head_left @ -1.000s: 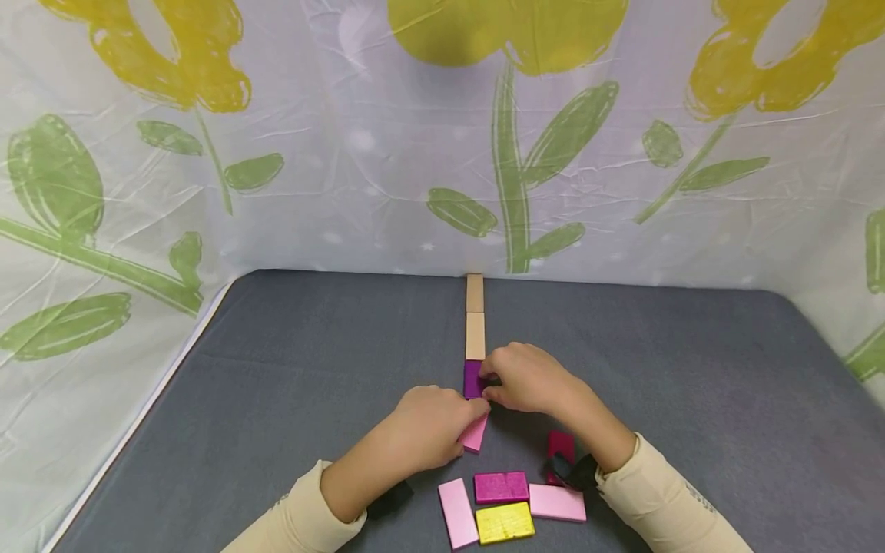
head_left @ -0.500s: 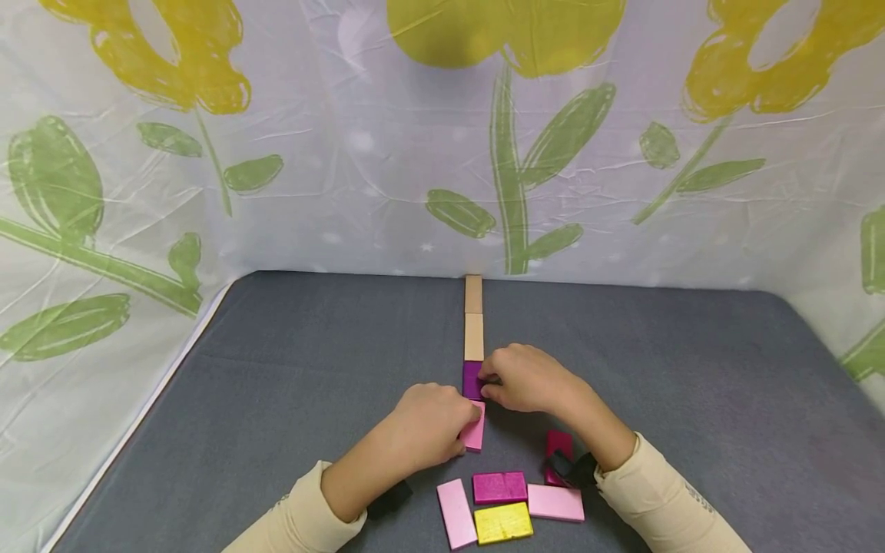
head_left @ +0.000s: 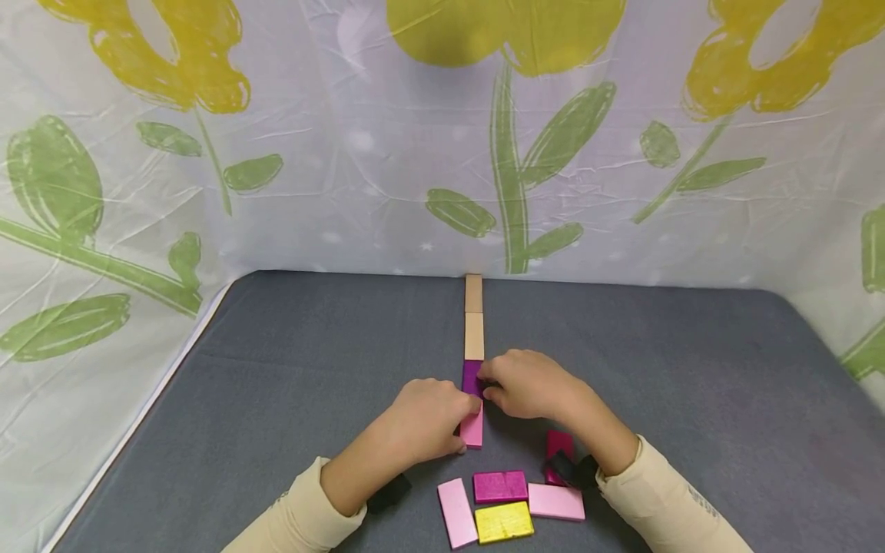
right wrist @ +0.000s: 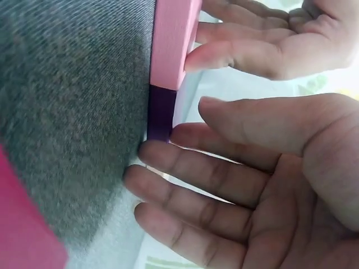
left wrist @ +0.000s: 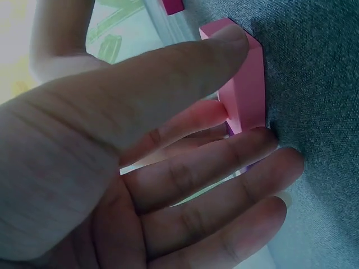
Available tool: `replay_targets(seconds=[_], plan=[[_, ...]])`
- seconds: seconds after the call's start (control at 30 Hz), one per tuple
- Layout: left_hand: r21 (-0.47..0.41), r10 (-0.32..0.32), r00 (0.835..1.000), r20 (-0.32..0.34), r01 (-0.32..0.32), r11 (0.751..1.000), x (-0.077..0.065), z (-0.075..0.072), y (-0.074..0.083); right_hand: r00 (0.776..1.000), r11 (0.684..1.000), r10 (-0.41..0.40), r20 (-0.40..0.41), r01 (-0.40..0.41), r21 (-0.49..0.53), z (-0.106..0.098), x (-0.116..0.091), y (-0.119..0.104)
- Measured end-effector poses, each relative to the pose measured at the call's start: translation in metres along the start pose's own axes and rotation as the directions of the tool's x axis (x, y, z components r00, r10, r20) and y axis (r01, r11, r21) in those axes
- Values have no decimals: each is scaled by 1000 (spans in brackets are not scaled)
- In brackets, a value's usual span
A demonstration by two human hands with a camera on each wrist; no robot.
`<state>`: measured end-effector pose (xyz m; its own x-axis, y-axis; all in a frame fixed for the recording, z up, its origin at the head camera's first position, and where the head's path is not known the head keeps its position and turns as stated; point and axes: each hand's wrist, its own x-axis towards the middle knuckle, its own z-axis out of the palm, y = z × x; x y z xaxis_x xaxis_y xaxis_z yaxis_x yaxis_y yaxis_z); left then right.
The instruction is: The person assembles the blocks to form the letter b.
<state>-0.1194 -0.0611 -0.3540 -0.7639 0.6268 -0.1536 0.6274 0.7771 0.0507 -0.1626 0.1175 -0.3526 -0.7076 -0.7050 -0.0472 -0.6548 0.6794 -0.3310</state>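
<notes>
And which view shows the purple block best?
The head view: it shows the top of the purple block between a wooden block and the row's pink block, though the right hand overlaps it. The right wrist view shows one side; the left wrist view, only slivers past the left hand.

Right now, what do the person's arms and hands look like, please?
The left sleeve and right sleeve are cream; the right one bears dark, unreadable markings. The left hand and right hand are bare, with black gear at each wrist.
</notes>
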Motion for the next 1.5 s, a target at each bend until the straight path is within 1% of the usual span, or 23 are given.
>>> replay_targets(seconds=[0.07,0.2,0.27,0.33,0.37,0.5,0.57,0.63,0.7,0.77,0.87,0.93,1.03,1.1,1.23,1.33,1.43,1.5], plan=[[-6,0,1000,-4,0,1000,0,1,-1,1000,999,15,6,-15,-30,1,-4,-2],[2,5,999,-42,-5,1000,1,3,-3,1000,996,23,19,-21,-85,3,-17,-8],[2,1,998,-59,-1,1000,1,4,-4,999,995,25,40,-21,-103,4,-25,-12],[-16,4,998,-59,-5,1000,1,5,-5,996,994,42,84,-33,-102,6,-34,-17],[-35,10,998,-55,-12,999,1,5,-6,993,994,44,106,-34,-100,7,-38,-20],[-124,53,999,-2,-52,991,2,8,-11,982,992,54,182,-33,-119,15,-53,-31],[-170,69,997,24,-64,983,4,6,-15,981,990,29,192,-1,-144,19,-59,-37],[-210,71,996,45,-60,976,6,4,-20,979,988,3,202,29,-154,22,-63,-42],[-245,67,995,71,-48,968,8,1,-26,975,986,-37,217,71,-152,24,-66,-46],[-260,63,994,93,-37,965,11,0,-31,972,980,-76,224,113,-162,27,-68,-50],[-269,70,990,121,-35,962,15,3,-35,964,970,-114,239,160,-184,31,-70,-52],[-272,76,988,131,-38,961,18,6,-37,964,959,-138,228,188,-213,33,-71,-54],[-276,79,987,142,-37,960,22,10,-37,962,950,-148,230,203,-236,36,-72,-55],[-277,70,986,148,-26,960,24,11,-37,963,944,-151,222,207,-258,38,-73,-56],[-274,54,987,149,-12,962,25,12,-38,965,941,-151,216,207,-266,38,-72,-55],[-269,48,988,146,-7,963,26,12,-39,964,952,-136,229,191,-237,36,-72,-53],[-261,43,988,148,-3,965,26,12,-40,962,968,-96,256,150,-201,33,-72,-49],[-262,43,988,151,-2,965,27,11,-40,963,974,-65,263,119,-195,30,-73,-46]])
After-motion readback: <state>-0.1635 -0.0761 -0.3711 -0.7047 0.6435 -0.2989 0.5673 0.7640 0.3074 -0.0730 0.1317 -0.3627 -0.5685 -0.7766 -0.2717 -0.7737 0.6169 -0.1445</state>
